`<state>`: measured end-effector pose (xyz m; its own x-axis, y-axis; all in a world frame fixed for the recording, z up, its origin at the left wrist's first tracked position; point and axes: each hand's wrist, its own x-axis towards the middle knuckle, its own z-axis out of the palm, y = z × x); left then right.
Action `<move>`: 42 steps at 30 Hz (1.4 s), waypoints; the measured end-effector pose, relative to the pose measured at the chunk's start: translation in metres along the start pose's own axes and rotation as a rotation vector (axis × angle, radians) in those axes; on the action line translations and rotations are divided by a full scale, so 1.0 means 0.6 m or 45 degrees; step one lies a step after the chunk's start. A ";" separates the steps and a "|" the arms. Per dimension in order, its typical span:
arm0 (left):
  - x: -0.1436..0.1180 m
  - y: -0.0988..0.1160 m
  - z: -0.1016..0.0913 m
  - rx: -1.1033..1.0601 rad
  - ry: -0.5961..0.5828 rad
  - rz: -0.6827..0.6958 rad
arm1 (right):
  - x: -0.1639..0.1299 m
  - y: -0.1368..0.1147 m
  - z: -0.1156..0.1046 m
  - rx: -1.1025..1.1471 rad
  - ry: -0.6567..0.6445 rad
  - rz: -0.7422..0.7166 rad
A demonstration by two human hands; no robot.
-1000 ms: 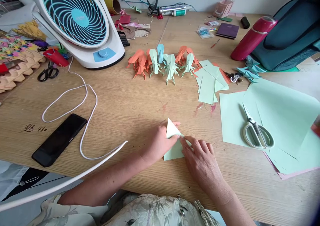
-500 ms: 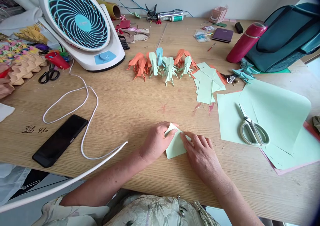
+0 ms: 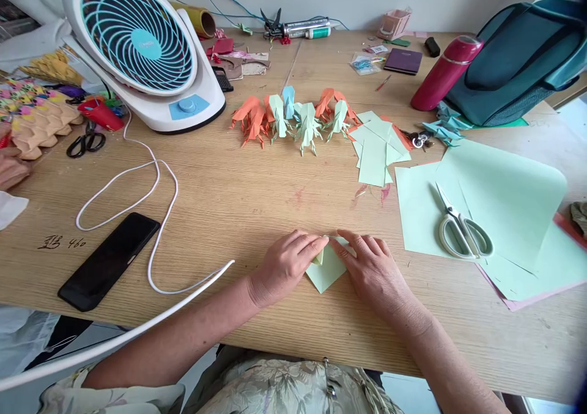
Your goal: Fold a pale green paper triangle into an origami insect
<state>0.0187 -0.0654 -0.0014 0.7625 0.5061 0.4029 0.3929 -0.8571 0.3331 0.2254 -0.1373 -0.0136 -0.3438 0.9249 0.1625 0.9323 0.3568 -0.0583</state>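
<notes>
A small pale green sheet of paper (image 3: 324,275) lies on the table between my hands, with a flap folded over near its upper left. My left hand (image 3: 288,261) is closed, its thumb and forefinger pressing that folded flap. My right hand (image 3: 373,270) holds down the right side of the paper with thumb and fingertips. Both hands cover parts of the sheet, so its upper edge is partly hidden. Farther back stand several folded paper figures, among them a pale green one (image 3: 307,123) and an orange one (image 3: 251,119).
Loose green slips (image 3: 375,163) lie right of the figures. Scissors (image 3: 462,233) rest on large green sheets (image 3: 509,188). A phone (image 3: 109,261) and white cable (image 3: 158,255) are at left, below a fan (image 3: 147,47). A red flask (image 3: 447,71) stands by a teal bag (image 3: 513,65).
The paper has turned so one corner points toward me. My left hand has shifted its fingers over the folded corner and presses it down. The camera view has moved slightly.
</notes>
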 end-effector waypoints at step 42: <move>-0.005 -0.056 -0.003 -0.015 -0.181 0.648 | -0.005 0.028 0.006 0.424 0.141 -0.025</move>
<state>0.0025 -0.0380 -0.0125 0.9177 0.0072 0.3972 -0.0506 -0.9896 0.1349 0.2420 -0.1335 -0.0186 -0.3304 0.9038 0.2719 0.8317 0.4150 -0.3688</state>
